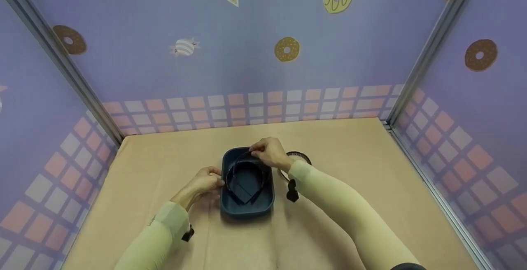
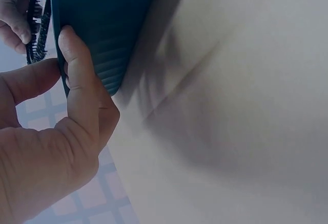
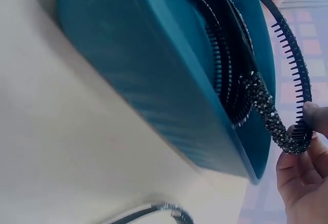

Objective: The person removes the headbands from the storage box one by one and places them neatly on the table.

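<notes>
1. The right hand (image 1: 270,153) pinches a glittery toothed headband (image 3: 271,117) at its bend, partly above the blue bin (image 1: 247,211); the left hand (image 1: 205,182) grips the bin's left edge;
2. other headbands (image 3: 237,112) lie inside the bin;
3. a loose headband (image 1: 299,154) lies on the counter (image 1: 350,150) just right of the bin, partly covered by the right sleeve (image 1: 306,175);
4. patterned walls (image 1: 247,72) stand behind and at both sides.

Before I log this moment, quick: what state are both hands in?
Left hand: closed, pinching the blue bin at its rim.
Right hand: closed, pinching a black sparkly headband.
</notes>
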`<control>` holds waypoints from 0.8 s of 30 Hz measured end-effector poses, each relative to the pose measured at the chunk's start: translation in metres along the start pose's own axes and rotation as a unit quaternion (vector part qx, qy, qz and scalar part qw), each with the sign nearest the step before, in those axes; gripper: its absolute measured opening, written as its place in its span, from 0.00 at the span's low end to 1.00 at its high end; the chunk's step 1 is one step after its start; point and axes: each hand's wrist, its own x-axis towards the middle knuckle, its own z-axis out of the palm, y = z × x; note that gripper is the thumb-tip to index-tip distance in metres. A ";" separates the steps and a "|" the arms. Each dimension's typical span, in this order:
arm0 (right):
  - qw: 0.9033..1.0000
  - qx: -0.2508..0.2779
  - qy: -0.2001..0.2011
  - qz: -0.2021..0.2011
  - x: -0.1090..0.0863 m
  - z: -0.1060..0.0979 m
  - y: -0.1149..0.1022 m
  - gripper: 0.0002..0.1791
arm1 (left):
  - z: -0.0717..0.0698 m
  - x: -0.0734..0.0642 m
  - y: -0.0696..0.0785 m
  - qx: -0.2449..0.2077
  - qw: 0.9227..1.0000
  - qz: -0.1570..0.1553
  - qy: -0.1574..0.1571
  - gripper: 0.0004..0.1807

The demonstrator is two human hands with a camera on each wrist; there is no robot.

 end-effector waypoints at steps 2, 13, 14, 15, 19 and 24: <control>1.000 -0.005 0.001 -0.003 0.000 -0.006 0.002 0.07 | 0.000 0.000 0.000 -0.001 1.000 0.001 -0.002 0.23; 1.000 0.001 -0.002 0.019 -0.002 -0.038 0.017 0.08 | -0.001 -0.001 0.001 0.006 1.000 0.012 -0.002 0.22; 1.000 0.000 -0.001 0.021 -0.002 -0.041 0.019 0.07 | -0.001 -0.001 0.001 0.007 1.000 0.010 -0.001 0.22; 1.000 0.001 0.001 0.023 -0.003 -0.043 0.021 0.07 | -0.001 -0.001 0.001 0.008 1.000 0.009 -0.001 0.22; 0.999 -0.003 0.007 0.034 -0.006 -0.052 0.031 0.08 | -0.001 -0.001 0.001 0.006 1.000 -0.003 0.000 0.22; 0.998 0.002 0.010 0.059 -0.014 -0.065 0.043 0.09 | 0.000 -0.002 0.003 0.009 1.000 -0.007 0.005 0.21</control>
